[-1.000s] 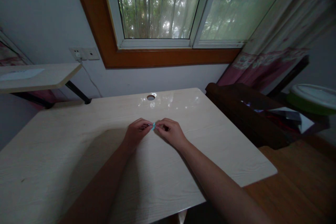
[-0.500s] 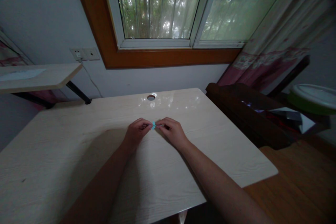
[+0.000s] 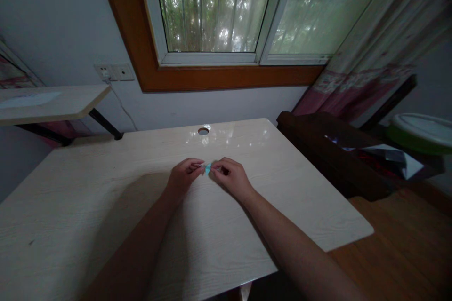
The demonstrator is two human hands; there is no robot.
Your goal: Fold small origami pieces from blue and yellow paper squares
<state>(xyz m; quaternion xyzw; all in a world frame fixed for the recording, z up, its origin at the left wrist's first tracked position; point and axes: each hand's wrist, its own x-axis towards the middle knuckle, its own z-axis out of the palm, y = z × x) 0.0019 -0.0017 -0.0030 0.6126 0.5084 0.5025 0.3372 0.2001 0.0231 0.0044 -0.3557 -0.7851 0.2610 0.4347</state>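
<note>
A small light-blue piece [image 3: 208, 168], too small for me to tell its kind, sits between my two hands above the pale wood-grain table [image 3: 219, 230]. My left hand [image 3: 182, 176] pinches its left side, where a thin whitish bit shows between thumb and forefinger. From the other side my right hand [image 3: 233, 176] grips it with thumb and fingers pressed together. Both hands are close to the tabletop, near its middle. The parts of the piece inside the fingertips are hidden.
A raised shelf [image 3: 49, 103] on black legs stands at the back left. Behind my hands, the tabletop has a round cable hole [image 3: 203, 131]. A dark wooden bench [image 3: 328, 155] with a green tub [image 3: 420, 134] is at the right, below a curtain [image 3: 356, 56].
The light-blue piece now looks wider and slightly turned, and has shifted a little to the right. Both hands have kept nearly the same place.
</note>
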